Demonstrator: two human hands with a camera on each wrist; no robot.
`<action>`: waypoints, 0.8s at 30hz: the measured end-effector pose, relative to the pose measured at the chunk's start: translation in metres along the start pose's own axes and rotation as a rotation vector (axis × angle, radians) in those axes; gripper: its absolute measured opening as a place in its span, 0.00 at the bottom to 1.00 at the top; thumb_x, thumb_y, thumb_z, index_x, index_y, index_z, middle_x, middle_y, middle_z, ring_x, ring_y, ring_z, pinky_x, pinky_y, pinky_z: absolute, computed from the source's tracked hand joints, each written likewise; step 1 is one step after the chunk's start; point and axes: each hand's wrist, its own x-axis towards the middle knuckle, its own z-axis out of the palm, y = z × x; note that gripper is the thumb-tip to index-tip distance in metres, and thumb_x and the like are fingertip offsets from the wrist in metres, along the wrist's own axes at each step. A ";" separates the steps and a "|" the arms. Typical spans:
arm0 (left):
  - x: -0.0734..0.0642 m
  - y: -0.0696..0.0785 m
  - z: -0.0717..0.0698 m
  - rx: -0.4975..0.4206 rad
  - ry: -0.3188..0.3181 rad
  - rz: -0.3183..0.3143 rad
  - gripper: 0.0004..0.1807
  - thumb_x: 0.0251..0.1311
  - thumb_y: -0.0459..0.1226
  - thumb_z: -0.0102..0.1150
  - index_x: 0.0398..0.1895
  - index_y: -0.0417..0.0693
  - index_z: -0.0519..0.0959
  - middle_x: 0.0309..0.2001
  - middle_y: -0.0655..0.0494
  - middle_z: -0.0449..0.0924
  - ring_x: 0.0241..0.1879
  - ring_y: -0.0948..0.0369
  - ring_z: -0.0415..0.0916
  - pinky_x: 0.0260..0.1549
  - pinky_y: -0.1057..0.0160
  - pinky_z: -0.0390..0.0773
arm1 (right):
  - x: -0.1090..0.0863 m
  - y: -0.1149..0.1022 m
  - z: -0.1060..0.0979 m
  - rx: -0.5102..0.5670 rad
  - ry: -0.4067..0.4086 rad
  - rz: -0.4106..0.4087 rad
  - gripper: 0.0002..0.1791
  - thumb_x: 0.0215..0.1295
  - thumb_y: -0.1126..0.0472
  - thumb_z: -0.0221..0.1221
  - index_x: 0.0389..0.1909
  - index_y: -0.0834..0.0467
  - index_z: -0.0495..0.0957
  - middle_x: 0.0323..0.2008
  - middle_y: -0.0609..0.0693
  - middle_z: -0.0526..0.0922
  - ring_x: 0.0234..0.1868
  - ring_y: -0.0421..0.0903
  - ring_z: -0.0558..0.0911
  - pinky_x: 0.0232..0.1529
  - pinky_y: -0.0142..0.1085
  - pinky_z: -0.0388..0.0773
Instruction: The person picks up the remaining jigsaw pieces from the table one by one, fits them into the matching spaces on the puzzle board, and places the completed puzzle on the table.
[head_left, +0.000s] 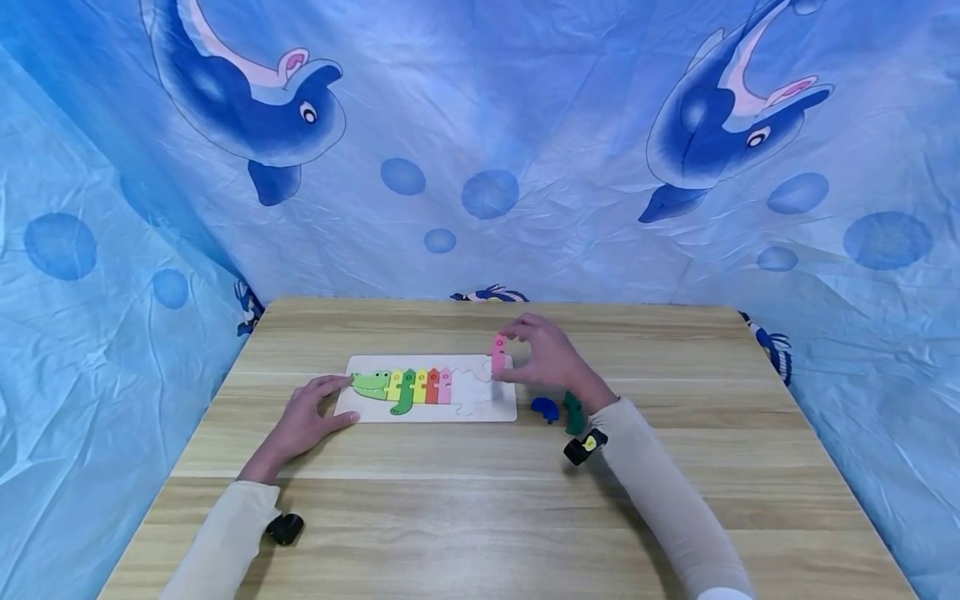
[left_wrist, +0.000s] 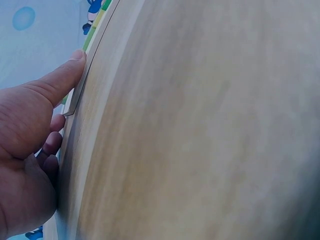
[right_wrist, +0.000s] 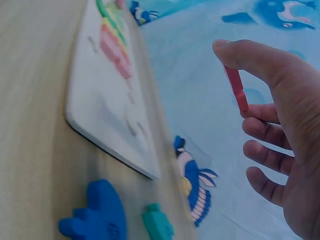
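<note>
A bright pink piece (head_left: 498,355) is hovering over the right end of the white board (head_left: 487,413), its long axis running roughly across the board's length. The right hand (head_left: 551,358) is the nearer one and is pinching it end to end: the thumb is pressing the end toward the board's near edge, the index finger the other, so they are parting by just the piece's length (the remaining fingers are bending loosely, holding nothing). The board's unfilled outline is lying below and leftward, beside the pale pink piece (head_left: 446,388). The left hand (head_left: 303,421) is resting at the board's left end, thumb and fingers spreading apart, touching its edge. A blue piece (head_left: 545,409) is lying right of the board.
</note>
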 end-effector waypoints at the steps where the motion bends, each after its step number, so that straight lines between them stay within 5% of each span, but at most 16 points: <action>1: 0.000 0.000 0.000 0.000 0.000 -0.001 0.40 0.61 0.47 0.73 0.72 0.41 0.70 0.71 0.33 0.63 0.69 0.34 0.55 0.65 0.31 0.55 | 0.001 -0.002 0.003 -0.006 -0.009 -0.002 0.40 0.51 0.34 0.73 0.60 0.54 0.82 0.51 0.50 0.82 0.54 0.49 0.78 0.54 0.48 0.78; 24: -0.001 -0.002 0.001 0.006 0.006 -0.007 0.40 0.60 0.49 0.73 0.72 0.42 0.70 0.72 0.34 0.63 0.69 0.34 0.56 0.65 0.31 0.56 | 0.016 -0.020 0.057 0.053 -0.082 -0.028 0.40 0.49 0.32 0.73 0.59 0.52 0.83 0.50 0.49 0.82 0.48 0.47 0.79 0.48 0.42 0.80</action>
